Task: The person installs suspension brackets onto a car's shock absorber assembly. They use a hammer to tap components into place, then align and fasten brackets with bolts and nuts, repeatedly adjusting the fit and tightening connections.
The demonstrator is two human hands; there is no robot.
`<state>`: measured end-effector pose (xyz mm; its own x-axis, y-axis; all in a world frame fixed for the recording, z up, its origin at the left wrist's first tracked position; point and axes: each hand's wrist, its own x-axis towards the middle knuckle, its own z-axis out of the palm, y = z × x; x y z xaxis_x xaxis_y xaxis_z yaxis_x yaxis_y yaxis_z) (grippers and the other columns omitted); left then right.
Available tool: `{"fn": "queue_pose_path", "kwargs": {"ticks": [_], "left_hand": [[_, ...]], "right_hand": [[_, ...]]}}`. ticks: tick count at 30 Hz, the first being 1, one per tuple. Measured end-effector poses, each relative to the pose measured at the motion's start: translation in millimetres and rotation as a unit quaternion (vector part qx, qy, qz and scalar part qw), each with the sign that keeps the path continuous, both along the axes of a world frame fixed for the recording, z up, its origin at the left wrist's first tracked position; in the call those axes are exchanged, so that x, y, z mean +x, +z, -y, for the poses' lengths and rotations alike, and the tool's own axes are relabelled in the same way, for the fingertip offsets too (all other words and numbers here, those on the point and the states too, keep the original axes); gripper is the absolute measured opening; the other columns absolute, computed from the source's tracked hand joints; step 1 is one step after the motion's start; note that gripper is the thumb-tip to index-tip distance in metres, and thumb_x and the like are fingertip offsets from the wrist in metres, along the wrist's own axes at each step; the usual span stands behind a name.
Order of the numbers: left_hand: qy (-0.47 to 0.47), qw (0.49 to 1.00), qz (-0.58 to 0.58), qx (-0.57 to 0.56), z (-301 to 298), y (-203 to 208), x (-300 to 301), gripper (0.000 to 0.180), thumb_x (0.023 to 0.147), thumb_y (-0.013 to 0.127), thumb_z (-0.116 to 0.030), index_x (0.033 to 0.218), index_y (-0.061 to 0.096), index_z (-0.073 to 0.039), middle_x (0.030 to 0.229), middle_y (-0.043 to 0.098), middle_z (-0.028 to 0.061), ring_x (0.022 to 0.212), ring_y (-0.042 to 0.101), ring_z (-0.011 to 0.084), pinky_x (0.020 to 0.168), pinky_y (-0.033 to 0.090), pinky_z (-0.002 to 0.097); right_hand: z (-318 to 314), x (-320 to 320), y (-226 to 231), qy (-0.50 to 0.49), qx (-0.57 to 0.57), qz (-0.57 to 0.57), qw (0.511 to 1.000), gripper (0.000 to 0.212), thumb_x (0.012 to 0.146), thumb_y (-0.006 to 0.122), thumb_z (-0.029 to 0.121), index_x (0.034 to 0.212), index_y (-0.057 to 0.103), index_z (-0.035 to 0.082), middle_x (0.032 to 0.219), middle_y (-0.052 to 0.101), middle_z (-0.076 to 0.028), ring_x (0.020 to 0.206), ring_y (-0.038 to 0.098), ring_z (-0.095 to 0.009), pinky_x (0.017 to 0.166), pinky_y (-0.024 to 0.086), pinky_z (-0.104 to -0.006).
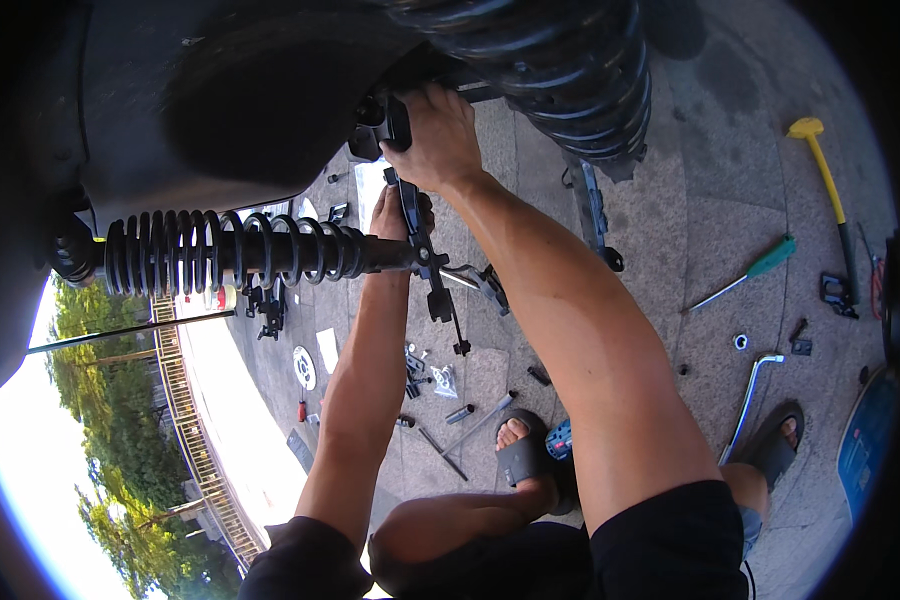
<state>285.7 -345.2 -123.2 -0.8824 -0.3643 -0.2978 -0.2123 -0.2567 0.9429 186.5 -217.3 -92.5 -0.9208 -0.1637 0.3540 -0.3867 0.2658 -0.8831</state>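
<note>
1. Your landmark is the black metal shock absorber with a coiled spring [235,250], lying crosswise, its right end meeting a slim black metal arm [417,222].
2. Your left hand [387,217], just above the shock's right end, is curled around that arm, fingers showing on both sides of it; your wrist passes behind the shock, which partly hides it.
3. Your right hand [435,135], farther above that end, is bent beside a black block-shaped part [380,125], thumb against its lower edge. Some fingertips are hidden, so I cannot tell whether it grips.
4. Crowding the space above the shock are a broad, smooth black panel [220,90] and, up to its right, a large black ribbed form [570,70].
5. Below the shock, on grey paving [700,210], lie a pale round disc with holes [304,368], a small clear plastic bag [444,381] and metal rods [440,455].
6. Well to the right of the shock lie a green-handled screwdriver [770,258], a yellow-headed tool with a long handle [820,165] and, lower, a bent silver wrench [750,405].
7. Your grey sandals [523,460] are below and right of the shock, a blue object [560,440] beside the left one.
</note>
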Motion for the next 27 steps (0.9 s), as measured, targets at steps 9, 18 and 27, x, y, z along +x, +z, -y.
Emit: {"fn": "queue_pose_path", "kwargs": {"ticks": [9,18,27], "left_hand": [[0.01,1.0,0.003,-0.017,-5.2,3.4,-0.6,0.026,0.103,0.037,-0.028,0.101,0.052,-0.006,0.073,0.06,0.0117,0.053,0.057,0.0196,0.045,0.048,0.0294],[0.005,1.0,-0.012,-0.023,-9.1,4.9,0.7,0.024,0.102,0.04,-0.028,0.098,0.051,-0.007,0.07,0.058,0.0095,0.051,0.056,0.0181,0.045,0.047,0.0286],[0.019,0.999,-0.019,0.018,-5.3,-0.3,-0.2,0.025,0.102,0.041,-0.028,0.098,0.051,-0.005,0.07,0.06,0.0101,0.05,0.057,0.0182,0.045,0.047,0.0289]], "right_hand": [[-4.5,-0.5,7.0,0.035,0.029,0.006,0.999,0.066,0.068,0.078,0.028,0.124,0.053,0.006,0.12,0.052,-0.016,0.115,0.047,-0.033,0.102,0.035,-0.0434],[-1.0,1.3,5.4,-0.054,-0.009,-0.044,0.998,0.03,0.074,0.067,0.019,0.102,0.061,0.007,0.089,0.069,-0.018,0.086,0.067,-0.034,0.078,0.055,-0.0418],[2.5,0.1,6.6,-0.099,-0.054,-0.075,0.991,0.037,0.066,0.071,0.015,0.101,0.061,0.008,0.095,0.067,-0.014,0.092,0.065,-0.034,0.085,0.049,-0.0432]]}}
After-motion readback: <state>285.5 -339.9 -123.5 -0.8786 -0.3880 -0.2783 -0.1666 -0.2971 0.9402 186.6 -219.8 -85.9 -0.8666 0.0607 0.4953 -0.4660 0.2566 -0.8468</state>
